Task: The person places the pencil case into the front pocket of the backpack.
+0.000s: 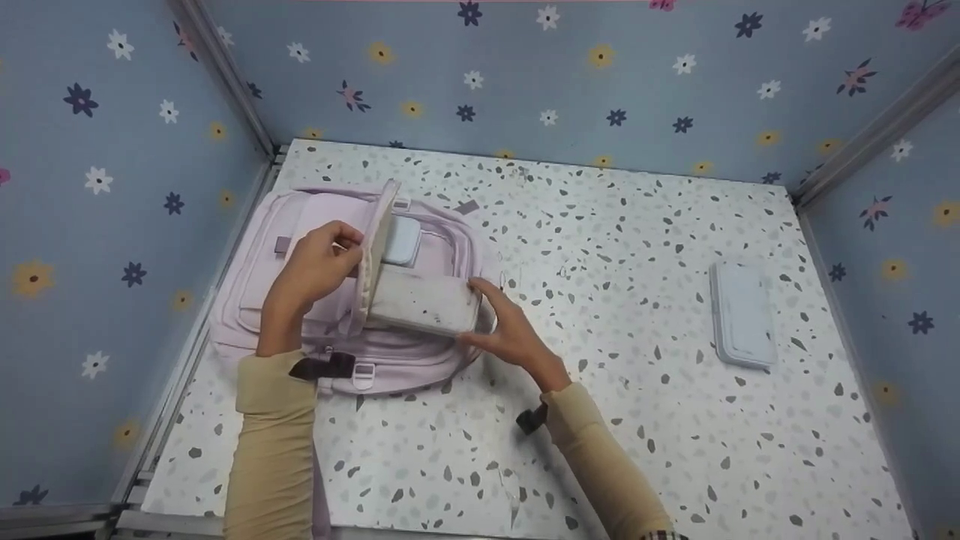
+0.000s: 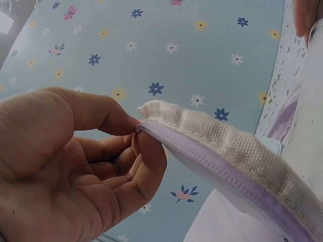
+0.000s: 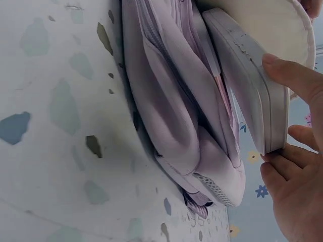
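While the lilac backpack (image 1: 337, 300) is laid flat at the left side of the speckled surface (image 1: 600, 420), its front pocket flap (image 1: 377, 247) is pinched at the padded edge and held up by the left hand (image 1: 315, 270), fingers (image 2: 146, 156) clamped on the rim. A whitish rectangular case (image 1: 424, 301) is gripped at its end by the right hand (image 1: 510, 330), thumb on top and fingers (image 3: 282, 176) curled under, and it's held at the pocket mouth, resting on the bag. A pale blue pouch (image 1: 401, 240) can be seen tucked behind the flap, and a similar flat case (image 1: 742, 315) is left well apart over on the right.
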`<state>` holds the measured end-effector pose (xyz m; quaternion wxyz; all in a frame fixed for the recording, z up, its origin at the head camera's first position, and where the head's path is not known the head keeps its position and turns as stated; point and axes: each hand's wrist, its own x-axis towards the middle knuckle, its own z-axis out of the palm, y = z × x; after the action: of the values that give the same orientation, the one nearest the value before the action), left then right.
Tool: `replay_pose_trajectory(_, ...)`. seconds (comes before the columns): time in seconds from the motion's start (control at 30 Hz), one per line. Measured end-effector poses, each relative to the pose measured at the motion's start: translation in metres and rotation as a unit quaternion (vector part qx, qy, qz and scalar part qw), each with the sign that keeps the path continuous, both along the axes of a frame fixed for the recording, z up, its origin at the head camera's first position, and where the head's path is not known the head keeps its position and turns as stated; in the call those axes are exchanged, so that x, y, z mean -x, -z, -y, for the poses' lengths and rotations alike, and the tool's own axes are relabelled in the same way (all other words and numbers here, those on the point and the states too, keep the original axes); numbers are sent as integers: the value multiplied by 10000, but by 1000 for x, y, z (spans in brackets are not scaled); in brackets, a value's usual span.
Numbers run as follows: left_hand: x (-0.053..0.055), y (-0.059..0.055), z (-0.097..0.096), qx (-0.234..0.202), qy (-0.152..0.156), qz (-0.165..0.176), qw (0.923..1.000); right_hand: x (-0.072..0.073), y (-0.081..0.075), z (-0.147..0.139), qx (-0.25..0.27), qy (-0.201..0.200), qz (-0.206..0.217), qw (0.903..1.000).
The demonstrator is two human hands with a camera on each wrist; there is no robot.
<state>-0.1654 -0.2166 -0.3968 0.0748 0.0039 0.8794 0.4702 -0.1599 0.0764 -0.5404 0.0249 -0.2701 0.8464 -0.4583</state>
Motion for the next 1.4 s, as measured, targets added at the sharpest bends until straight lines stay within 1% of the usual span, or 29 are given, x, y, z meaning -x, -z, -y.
replay_pose_trajectory(0.23, 1, -1, -1, 1, 46, 8, 10000, 11, -5, 16, -138, -95, 130, 9998)
replay_pose_trajectory(0.5, -1, -4, -3, 4, 149, 22, 9999, 21, -6, 39, -315, -177, 319, 9988)
replay_pose_trajectory(0.83, 1, -1, -4, 168, 198, -158, 9995, 28, -9, 70, -391, -212, 441, 9980)
replay_pose_trajectory(1.0, 1, 0, -4, 213, 201, -178, 9994, 27, -8, 81, -305, -273, 341, 9986)
replay_pose_trajectory(1.2, 0, 0, -2, 147, 126, -102, 9998, 22, -1, 86, -218, -271, 257, 9991)
replay_pose_trajectory(1.3, -1, 0, -1, 94, 72, -38, 9999, 17, 0, 86, -189, -202, 172, 9995)
replay_pose_trajectory(1.4, 0, 0, -1, 22, 88, 10, 10000, 10, -1, 86, -152, 30, 143, 9998)
